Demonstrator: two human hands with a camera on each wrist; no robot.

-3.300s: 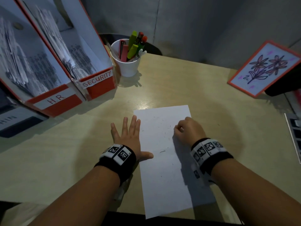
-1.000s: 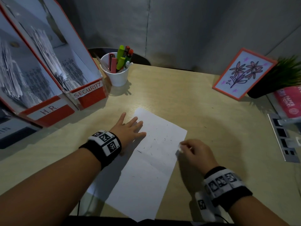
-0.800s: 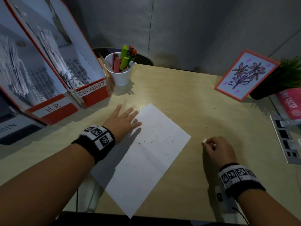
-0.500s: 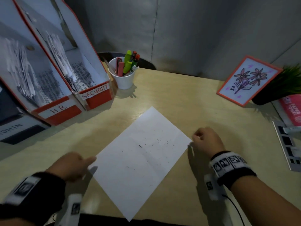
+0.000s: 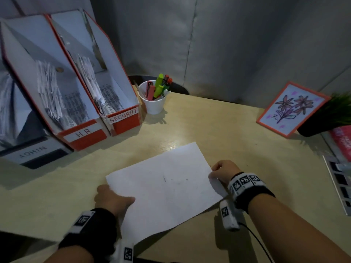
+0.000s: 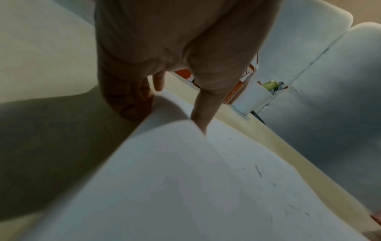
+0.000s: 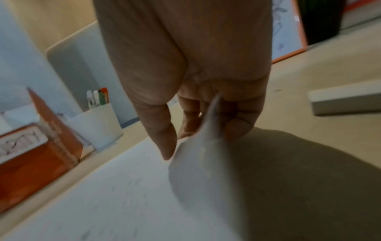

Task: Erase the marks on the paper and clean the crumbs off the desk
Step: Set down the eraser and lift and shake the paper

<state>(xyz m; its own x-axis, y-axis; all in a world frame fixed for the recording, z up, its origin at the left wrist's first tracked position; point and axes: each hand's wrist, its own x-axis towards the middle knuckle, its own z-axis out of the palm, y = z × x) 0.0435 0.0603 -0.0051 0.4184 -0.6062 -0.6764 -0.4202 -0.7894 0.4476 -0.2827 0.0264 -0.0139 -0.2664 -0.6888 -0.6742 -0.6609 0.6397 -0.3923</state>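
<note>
The white paper (image 5: 167,186) has a few dark marks and eraser crumbs (image 5: 164,178) on it and is held just above the wooden desk (image 5: 237,133). My left hand (image 5: 114,200) pinches its left edge, thumb on top; the left wrist view shows the paper (image 6: 206,187) curving up under my left hand (image 6: 164,110). My right hand (image 5: 224,170) pinches the right edge. In the right wrist view the paper (image 7: 123,195) bends up between thumb and fingers of my right hand (image 7: 202,140). A white eraser (image 7: 346,101) lies on the desk to the right of that hand.
Red file boxes marked H.R. (image 5: 83,132) and SECURITY (image 5: 123,116) stand at the back left beside a white cup of pens (image 5: 153,103). A framed flower drawing (image 5: 292,109), a potted plant (image 5: 322,122) and a pink packet (image 5: 343,143) sit at the right.
My right hand set the eraser down on the desk to the right. My left hand left its flat rest on the paper. Both hands took the paper's edges, turned and lifted it.
</note>
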